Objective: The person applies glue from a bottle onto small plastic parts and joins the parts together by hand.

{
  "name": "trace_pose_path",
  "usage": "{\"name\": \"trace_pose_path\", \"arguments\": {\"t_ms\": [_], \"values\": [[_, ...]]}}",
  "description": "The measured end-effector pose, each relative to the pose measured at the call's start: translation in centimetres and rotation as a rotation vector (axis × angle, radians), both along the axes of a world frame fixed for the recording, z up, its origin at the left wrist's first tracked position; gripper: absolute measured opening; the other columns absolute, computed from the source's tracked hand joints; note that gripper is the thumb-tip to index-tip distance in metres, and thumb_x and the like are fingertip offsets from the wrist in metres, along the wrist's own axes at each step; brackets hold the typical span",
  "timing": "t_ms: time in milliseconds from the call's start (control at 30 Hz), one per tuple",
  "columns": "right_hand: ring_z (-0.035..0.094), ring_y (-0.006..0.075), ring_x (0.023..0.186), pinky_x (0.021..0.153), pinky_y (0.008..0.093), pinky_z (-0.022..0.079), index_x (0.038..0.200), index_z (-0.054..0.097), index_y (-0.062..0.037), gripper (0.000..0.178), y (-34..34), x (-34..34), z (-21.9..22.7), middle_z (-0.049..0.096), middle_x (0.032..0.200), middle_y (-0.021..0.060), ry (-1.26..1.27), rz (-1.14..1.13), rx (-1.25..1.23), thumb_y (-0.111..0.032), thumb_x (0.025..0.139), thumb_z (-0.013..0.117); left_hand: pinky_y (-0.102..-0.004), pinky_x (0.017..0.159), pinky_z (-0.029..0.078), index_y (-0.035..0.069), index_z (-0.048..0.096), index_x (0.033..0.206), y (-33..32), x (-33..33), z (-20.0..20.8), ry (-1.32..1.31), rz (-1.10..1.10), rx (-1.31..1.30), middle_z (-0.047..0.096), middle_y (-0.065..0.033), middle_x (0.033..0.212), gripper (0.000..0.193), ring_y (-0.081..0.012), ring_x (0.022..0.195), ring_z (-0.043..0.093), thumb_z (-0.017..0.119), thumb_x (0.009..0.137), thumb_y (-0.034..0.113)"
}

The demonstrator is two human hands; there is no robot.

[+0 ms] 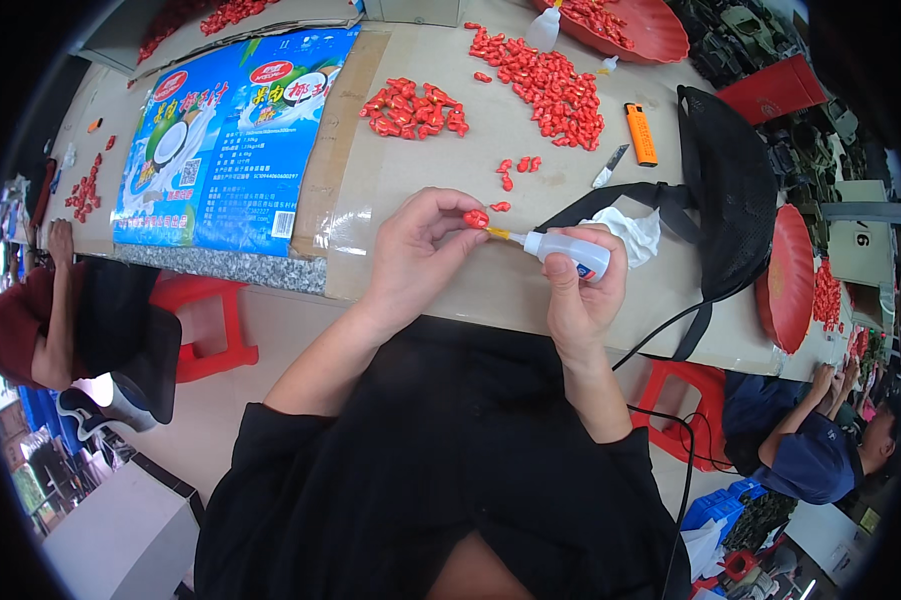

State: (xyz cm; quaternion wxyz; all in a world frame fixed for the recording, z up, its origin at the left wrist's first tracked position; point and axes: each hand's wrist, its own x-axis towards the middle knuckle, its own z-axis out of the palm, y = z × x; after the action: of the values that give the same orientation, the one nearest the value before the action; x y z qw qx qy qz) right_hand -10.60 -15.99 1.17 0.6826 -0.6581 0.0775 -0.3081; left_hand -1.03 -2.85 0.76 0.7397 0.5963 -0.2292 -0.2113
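Observation:
Between the thumb and fingers of my left hand (425,243) is a small glossy red piece (475,218), its exact kind too small to tell. My right hand (585,295) is closed around a translucent white squeeze bottle (562,250), tilted so its yellow nozzle (498,233) points left and meets or nearly meets the red piece. Another red piece (500,206) lies just beyond my fingers. A crumpled white tissue (628,236) rests beside my right hand. Farther out lie a small heap of red pieces (415,110) and a larger spread of them (550,95).
An orange lighter (641,135) and a small blade (610,167) lie at the far right. A black mesh bag (735,190) with straps and a cable occupies the right. Blue printed cardboard (230,140) covers the left. A red tray (660,35) stands at the back. Other people sit on both sides.

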Motion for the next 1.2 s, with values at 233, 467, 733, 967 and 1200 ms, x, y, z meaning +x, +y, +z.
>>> {"name": "trace_pose_path", "arguments": {"t_ms": [233,467,733,967,1200], "values": [[0.046,0.0067,0.073,0.062,0.0177,0.038,0.096,0.043,-0.0009,0.027,0.0,0.0,0.0,0.046,0.089,0.0055,0.001,-0.019,-0.014,-0.011,0.078,0.061,-0.0241,0.081,0.045,-0.002,0.047,0.096,0.0,0.0,0.0,0.016,0.003,-0.004,0.054,-0.0079,0.094,0.022,-0.0122,0.090,0.054,0.054,0.076,-0.010],[0.049,0.0092,0.074,0.064,0.0204,0.041,0.095,0.043,-0.0008,0.027,-0.3,-0.1,-0.2,0.047,0.090,0.0066,-0.003,-0.040,-0.013,-0.010,0.078,0.061,-0.0235,0.080,0.045,-0.002,0.047,0.096,0.0,0.0,0.0,0.005,0.008,-0.006,0.054,-0.0073,0.093,0.023,-0.0115,0.089,0.054,0.054,0.076,-0.010],[0.057,0.0155,0.071,0.063,0.0270,0.048,0.096,0.046,-0.0036,0.029,-1.7,0.3,1.1,0.053,0.090,0.0068,-0.100,0.121,0.663,-0.006,0.074,0.065,-0.0224,0.078,0.045,-0.003,0.046,0.100,0.3,0.1,0.1,0.061,-0.008,-0.031,0.053,-0.0069,0.092,0.027,-0.0119,0.089,0.054,0.056,0.075,-0.008],[0.056,0.0115,0.077,0.067,0.0236,0.048,0.099,0.049,-0.0018,0.040,-3.3,0.1,1.9,0.055,0.085,0.0047,-0.025,0.156,0.503,0.000,0.065,0.071,-0.0256,0.078,0.047,-0.001,0.042,0.103,0.7,0.7,0.2,0.137,0.013,-0.115,0.053,-0.0082,0.091,0.032,-0.0173,0.090,0.056,0.057,0.075,-0.007],[0.054,0.0111,0.082,0.070,0.0221,0.045,0.100,0.046,-0.0016,0.034,-3.0,1.4,4.9,0.055,0.087,0.0051,0.325,0.183,0.159,-0.007,0.073,0.066,-0.0299,0.078,0.048,0.000,0.042,0.102,1.1,0.6,-0.1,0.212,-0.002,-0.236,0.052,-0.0083,0.091,0.030,-0.0199,0.090,0.056,0.056,0.076,-0.007]]}}
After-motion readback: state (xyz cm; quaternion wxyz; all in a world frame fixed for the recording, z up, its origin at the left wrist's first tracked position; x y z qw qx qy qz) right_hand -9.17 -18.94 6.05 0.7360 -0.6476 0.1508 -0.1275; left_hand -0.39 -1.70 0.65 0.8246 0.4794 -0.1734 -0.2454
